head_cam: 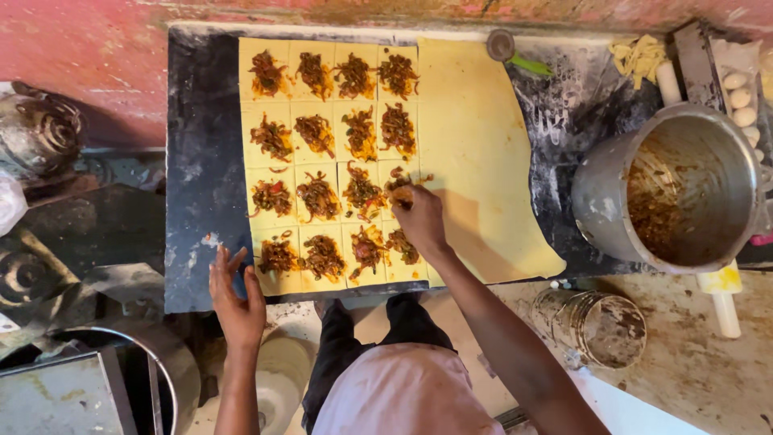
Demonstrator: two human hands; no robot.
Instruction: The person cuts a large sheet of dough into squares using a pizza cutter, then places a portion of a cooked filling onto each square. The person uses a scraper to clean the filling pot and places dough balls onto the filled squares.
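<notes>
The right hand (419,216) pinches filling (400,192) over a dough square (400,184); the left hand (235,294) rests spread flat on the near left of the desk (201,145).

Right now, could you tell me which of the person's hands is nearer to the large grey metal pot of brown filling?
Right. The right hand is on the dough squares left of the pot; the left hand rests farther away at the board's near-left edge.

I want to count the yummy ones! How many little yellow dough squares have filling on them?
16 yellow dough squares with brown filling, four rows of four on the dark board. The right hand partly covers one in the third row, so its filling is half hidden.
</notes>
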